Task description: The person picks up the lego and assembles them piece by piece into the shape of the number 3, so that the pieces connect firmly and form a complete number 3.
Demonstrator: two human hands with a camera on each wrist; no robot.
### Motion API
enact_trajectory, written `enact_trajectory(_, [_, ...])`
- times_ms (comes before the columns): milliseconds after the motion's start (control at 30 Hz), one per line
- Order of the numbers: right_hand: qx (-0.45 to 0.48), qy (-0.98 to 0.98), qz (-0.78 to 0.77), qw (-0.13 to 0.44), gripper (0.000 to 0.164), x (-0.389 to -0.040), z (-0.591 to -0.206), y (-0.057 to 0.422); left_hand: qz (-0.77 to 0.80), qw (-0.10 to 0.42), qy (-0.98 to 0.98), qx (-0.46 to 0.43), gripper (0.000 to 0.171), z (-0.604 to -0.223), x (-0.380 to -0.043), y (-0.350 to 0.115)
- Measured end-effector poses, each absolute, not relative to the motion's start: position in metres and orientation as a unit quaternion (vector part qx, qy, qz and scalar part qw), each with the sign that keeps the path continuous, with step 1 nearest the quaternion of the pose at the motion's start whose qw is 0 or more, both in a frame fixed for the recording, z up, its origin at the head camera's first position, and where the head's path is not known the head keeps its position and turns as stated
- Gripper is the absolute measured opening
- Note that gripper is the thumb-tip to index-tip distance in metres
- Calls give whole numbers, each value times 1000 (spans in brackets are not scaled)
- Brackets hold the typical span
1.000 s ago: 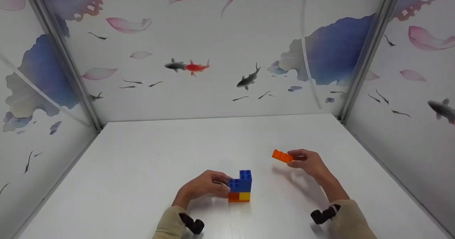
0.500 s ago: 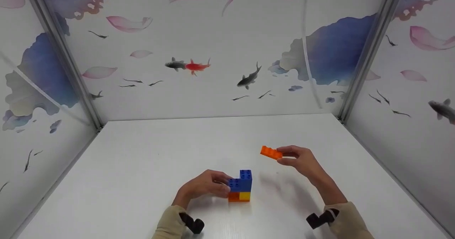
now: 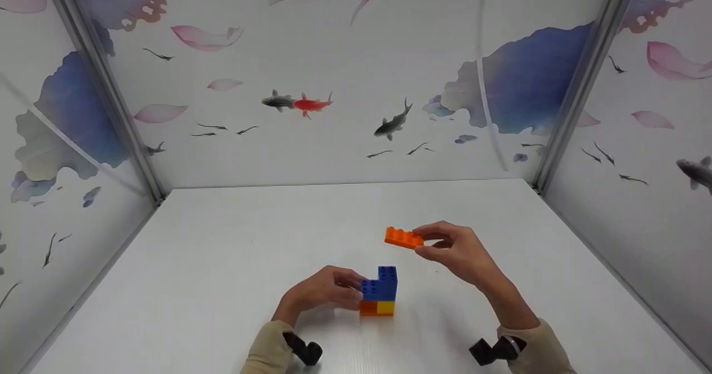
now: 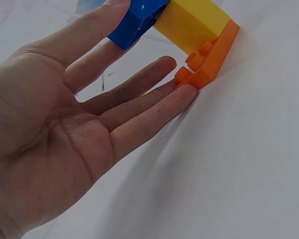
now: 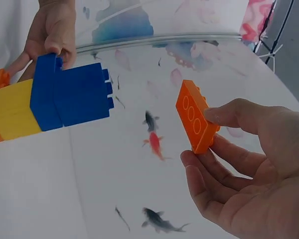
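Observation:
A stack of toy building bricks stands on the white table: a thin orange brick (image 4: 215,59) at the bottom, a yellow brick (image 3: 385,307) over it, then blue bricks (image 3: 387,285) in a step shape. My left hand (image 3: 322,290) holds the stack from its left side, thumb and index finger pinching the lower blue brick. Its other fingers (image 4: 154,109) reach along toward the bottom orange brick. Up and to the right of the stack, my right hand (image 3: 453,251) pinches a second thin orange brick (image 5: 193,117) by one end, clear of the table, studs facing away from the right wrist camera.
The white table (image 3: 250,240) is bounded by a back wall (image 3: 334,157) and side walls printed with fish and petals. A black wrist mount (image 3: 303,350) sits on the left sleeve, and another mount (image 3: 497,350) on the right.
My right hand has carried the orange brick leftward and slightly away from me, nearer to the space behind the stack. The left hand and the stack have stayed in place.

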State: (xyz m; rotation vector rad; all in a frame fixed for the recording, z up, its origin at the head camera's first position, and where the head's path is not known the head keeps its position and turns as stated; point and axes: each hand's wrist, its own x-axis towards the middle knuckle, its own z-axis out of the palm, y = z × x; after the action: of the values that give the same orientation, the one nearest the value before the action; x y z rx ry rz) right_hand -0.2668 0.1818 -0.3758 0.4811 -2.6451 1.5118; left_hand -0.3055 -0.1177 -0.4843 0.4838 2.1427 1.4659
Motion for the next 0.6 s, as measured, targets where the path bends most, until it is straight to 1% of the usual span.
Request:
enact_trajectory(167, [196, -871, 449, 37, 28, -264, -374, 173, 534, 248, 789, 177, 37, -485, -307, -117])
enact_trajectory(333, [219, -870, 441, 25, 29, -269, -380, 171, 535, 247, 786, 184, 35, -485, -309, -118])
enact_trajectory(600, [279, -852, 442, 2, 31, -277, -390, 171, 556, 261, 769, 181, 35, -485, -308, -118])
